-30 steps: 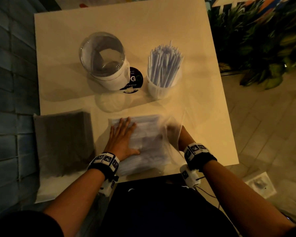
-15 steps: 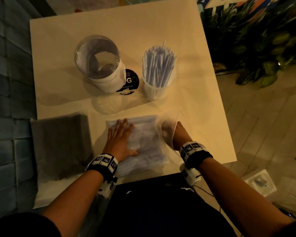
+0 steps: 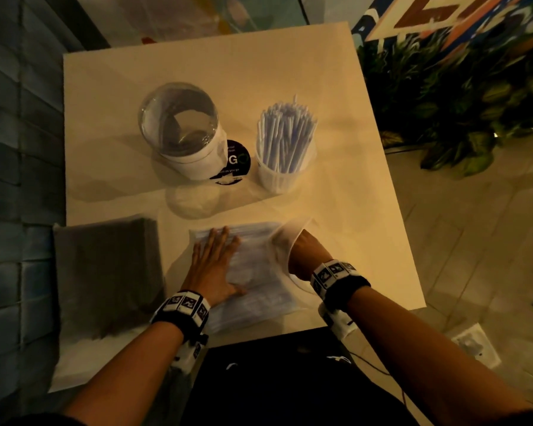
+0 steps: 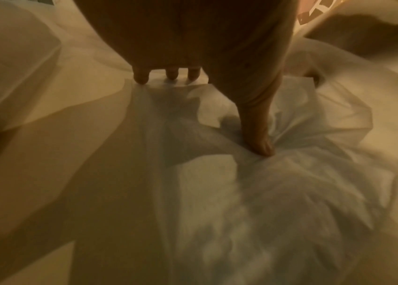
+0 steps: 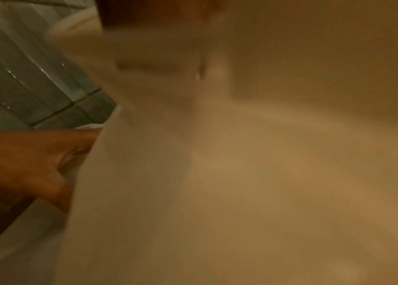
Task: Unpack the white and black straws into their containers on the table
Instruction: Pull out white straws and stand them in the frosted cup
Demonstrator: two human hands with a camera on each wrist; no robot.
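Note:
A clear plastic bag of white straws (image 3: 256, 272) lies near the table's front edge. My left hand (image 3: 216, 262) presses flat on it with straight fingers (image 4: 141, 77) and the thumb (image 4: 261, 146) spread on the crinkled plastic (image 4: 241, 192). From the right, my right hand (image 3: 302, 256) reaches into the bag's open mouth, its fingers hidden behind the plastic. A pack of black straws (image 3: 105, 272) lies at the front left. Further back stand a clear cup (image 3: 277, 179) holding white straws (image 3: 285, 136) and a clear jar (image 3: 179, 130) with a white band.
A black round sticker (image 3: 237, 162) sits on the cream table (image 3: 336, 210) between jar and cup. A grey tiled wall (image 3: 19, 179) runs along the left. Plants (image 3: 459, 103) and a tiled floor lie to the right. Blurred plastic (image 5: 241, 173) fills the right wrist view.
My right hand has slid a little further left into the bag's mouth. The left hand has stayed pressed on the bag.

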